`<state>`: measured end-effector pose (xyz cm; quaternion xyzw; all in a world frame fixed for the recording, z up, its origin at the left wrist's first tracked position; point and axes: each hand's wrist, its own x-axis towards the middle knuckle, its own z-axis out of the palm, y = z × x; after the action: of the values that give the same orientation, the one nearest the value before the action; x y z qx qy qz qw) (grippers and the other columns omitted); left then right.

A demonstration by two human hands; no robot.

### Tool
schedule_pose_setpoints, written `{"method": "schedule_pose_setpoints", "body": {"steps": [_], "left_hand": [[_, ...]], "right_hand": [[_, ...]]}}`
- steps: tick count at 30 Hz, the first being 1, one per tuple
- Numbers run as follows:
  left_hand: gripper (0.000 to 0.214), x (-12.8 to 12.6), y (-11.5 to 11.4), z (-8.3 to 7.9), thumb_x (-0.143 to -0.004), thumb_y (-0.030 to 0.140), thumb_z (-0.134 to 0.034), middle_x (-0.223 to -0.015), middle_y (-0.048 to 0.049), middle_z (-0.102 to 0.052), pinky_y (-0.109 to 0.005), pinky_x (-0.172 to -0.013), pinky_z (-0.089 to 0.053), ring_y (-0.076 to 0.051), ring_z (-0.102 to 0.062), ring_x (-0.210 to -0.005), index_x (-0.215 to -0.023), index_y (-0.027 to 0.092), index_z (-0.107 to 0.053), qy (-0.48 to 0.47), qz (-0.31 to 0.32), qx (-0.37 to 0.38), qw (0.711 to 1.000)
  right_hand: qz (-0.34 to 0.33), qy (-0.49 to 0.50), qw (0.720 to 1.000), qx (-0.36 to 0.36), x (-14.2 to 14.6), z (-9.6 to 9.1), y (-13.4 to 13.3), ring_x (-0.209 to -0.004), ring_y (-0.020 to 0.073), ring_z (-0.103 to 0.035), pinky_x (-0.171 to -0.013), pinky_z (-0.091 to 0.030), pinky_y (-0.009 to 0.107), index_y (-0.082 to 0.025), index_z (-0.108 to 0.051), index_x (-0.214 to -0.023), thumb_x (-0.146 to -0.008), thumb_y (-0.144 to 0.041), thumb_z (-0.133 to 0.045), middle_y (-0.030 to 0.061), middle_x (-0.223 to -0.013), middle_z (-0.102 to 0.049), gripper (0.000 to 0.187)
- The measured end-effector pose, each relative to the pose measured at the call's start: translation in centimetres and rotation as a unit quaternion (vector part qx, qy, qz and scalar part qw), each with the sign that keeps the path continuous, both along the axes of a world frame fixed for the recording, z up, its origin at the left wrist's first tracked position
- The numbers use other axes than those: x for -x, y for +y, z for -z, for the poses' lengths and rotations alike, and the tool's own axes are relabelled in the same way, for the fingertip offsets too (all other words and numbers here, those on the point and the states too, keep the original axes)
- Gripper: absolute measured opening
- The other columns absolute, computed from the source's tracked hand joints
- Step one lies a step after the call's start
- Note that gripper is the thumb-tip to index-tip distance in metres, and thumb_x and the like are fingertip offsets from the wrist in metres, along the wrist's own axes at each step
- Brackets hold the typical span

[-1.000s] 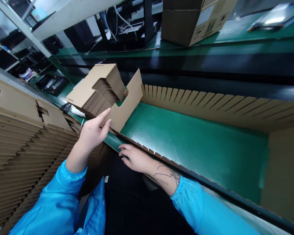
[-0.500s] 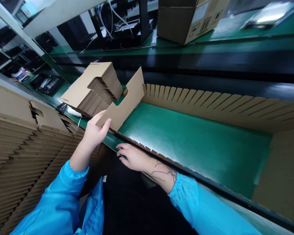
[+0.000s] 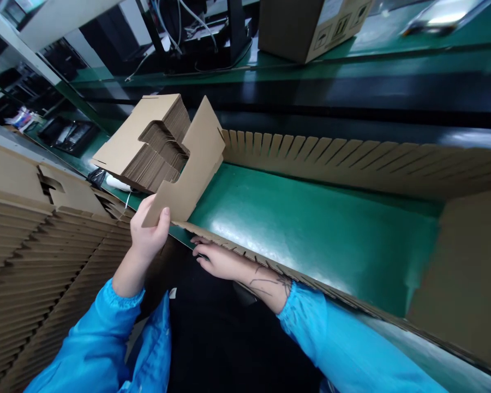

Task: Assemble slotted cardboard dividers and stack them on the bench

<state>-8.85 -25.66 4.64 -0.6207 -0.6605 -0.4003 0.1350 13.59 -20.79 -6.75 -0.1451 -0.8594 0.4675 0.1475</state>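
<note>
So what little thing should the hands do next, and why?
Maybe the left hand should gently line up the notched cardboard with the end of the near strip. That hand grips the cardboard's near end, which sticks out past the strip, and the cardboard's other end is by the far strip. The right hand is beside the near strip, perhaps handy for steadying it.

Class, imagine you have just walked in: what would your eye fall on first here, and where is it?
First, the long cardboard frame with slotted sides, standing on the green worktop across the middle and right. At its left end, the left hand grips a notched panel, while the right hand is beside the near slotted side. A tall cardboard pile fills the left edge.
</note>
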Motion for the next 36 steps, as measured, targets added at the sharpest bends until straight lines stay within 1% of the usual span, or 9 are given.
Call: {"method": "schedule_pose_setpoints", "body": {"steps": [3,7,11,17,20,23,27,30,36], "left_hand": [[0.039,0.2,-0.6,-0.5,-0.112,0.047,-0.066,-0.129,-0.0161,-0.085,-0.045,-0.107,-0.072,-0.029,-0.085,-0.119,-0.133,0.016,-0.079,-0.002,-0.011,0.025,1.000],[0.035,0.9,-0.2,-2.0,-0.111,0.044,-0.067,-0.127,-0.0153,-0.086,-0.046,-0.109,-0.071,-0.030,-0.085,-0.119,-0.128,0.017,-0.081,0.007,-0.012,0.073,0.997],[0.041,2.0,0.5,-2.7,-0.108,0.047,-0.068,-0.121,-0.0149,-0.086,-0.044,-0.104,-0.072,-0.029,-0.085,-0.112,-0.131,0.016,-0.079,-0.029,-0.024,0.113,0.993],[0.040,3.4,0.5,-2.1,-0.108,0.047,-0.068,-0.121,-0.0174,-0.085,-0.050,-0.109,-0.070,-0.033,-0.084,-0.118,-0.129,0.015,-0.078,-0.048,-0.020,0.134,0.990],[0.042,3.5,0.3,-1.7,-0.108,0.048,-0.067,-0.126,-0.0192,-0.084,-0.053,-0.113,-0.069,-0.035,-0.083,-0.124,-0.132,0.015,-0.078,-0.040,-0.025,0.129,0.991],[0.041,2.9,0.2,-1.5,-0.109,0.046,-0.068,-0.132,-0.0195,-0.083,-0.054,-0.116,-0.067,-0.036,-0.081,-0.130,-0.136,0.016,-0.077,-0.033,-0.024,0.106,0.994],[0.055,1.6,0.4,-1.6,-0.108,0.041,-0.074,-0.144,-0.0169,-0.079,-0.053,-0.124,-0.063,-0.031,-0.079,-0.137,-0.159,0.021,-0.065,-0.037,0.026,-0.014,0.999],[0.059,1.1,0.5,-1.6,-0.108,0.039,-0.074,-0.137,-0.0146,-0.080,-0.049,-0.116,-0.066,-0.027,-0.081,-0.122,-0.164,0.022,-0.061,-0.013,0.011,-0.065,0.998],[0.044,1.2,0.3,-3.4,-0.111,0.036,-0.066,-0.119,-0.0121,-0.085,-0.048,-0.103,-0.064,-0.029,-0.078,-0.102,-0.153,0.025,-0.075,0.107,0.004,0.046,0.993]], "right_hand": [[0.001,-0.017,1.000,-0.013,-0.1,-0.3,-0.5,-0.147,0.0282,-0.070,-0.126,-0.061,0.045,-0.019,-0.081,-0.127,-0.110,-0.015,-0.067,0.0150,-0.162,-0.070,0.022],[-0.065,0.008,0.985,-0.161,-0.4,-1.8,-2.3,-0.142,0.0339,-0.071,-0.122,-0.061,0.053,-0.016,-0.081,-0.128,-0.111,-0.020,-0.070,0.0174,-0.162,-0.069,0.021],[-0.131,0.024,0.953,-0.271,-0.2,-2.7,-4.0,-0.135,0.0307,-0.072,-0.115,-0.061,0.047,-0.015,-0.080,-0.127,-0.114,-0.023,-0.070,0.0152,-0.160,-0.070,0.019],[-0.082,0.103,0.931,-0.342,-0.9,-4.3,-3.9,-0.138,0.0259,-0.069,-0.116,-0.056,0.042,-0.016,-0.078,-0.135,-0.121,-0.018,-0.053,0.0139,-0.162,-0.071,0.028],[-0.088,0.136,0.925,-0.344,-1.2,-4.9,-4.5,-0.133,0.0245,-0.069,-0.113,-0.056,0.043,-0.020,-0.078,-0.134,-0.123,-0.020,-0.052,0.0121,-0.156,-0.073,0.028],[-0.130,0.100,0.930,-0.328,-0.9,-4.4,-4.9,-0.120,0.0222,-0.071,-0.106,-0.057,0.040,-0.021,-0.078,-0.125,-0.121,-0.022,-0.059,0.0100,-0.143,-0.078,0.020],[-0.123,0.016,0.946,-0.299,-0.4,-3.0,-4.3,-0.117,0.0237,-0.070,-0.108,-0.056,0.041,-0.019,-0.078,-0.111,-0.116,-0.019,-0.066,0.0117,-0.133,-0.077,0.013],[-0.108,-0.015,0.954,-0.279,-0.3,-2.4,-3.7,-0.115,0.0255,-0.070,-0.107,-0.057,0.042,-0.016,-0.078,-0.110,-0.114,-0.021,-0.068,0.0130,-0.128,-0.077,0.012],[-0.120,-0.023,0.951,-0.285,-0.4,-2.0,-3.5,-0.110,0.0255,-0.069,-0.108,-0.056,0.042,-0.017,-0.078,-0.110,-0.116,-0.022,-0.064,0.0102,-0.119,-0.076,0.017]]}}
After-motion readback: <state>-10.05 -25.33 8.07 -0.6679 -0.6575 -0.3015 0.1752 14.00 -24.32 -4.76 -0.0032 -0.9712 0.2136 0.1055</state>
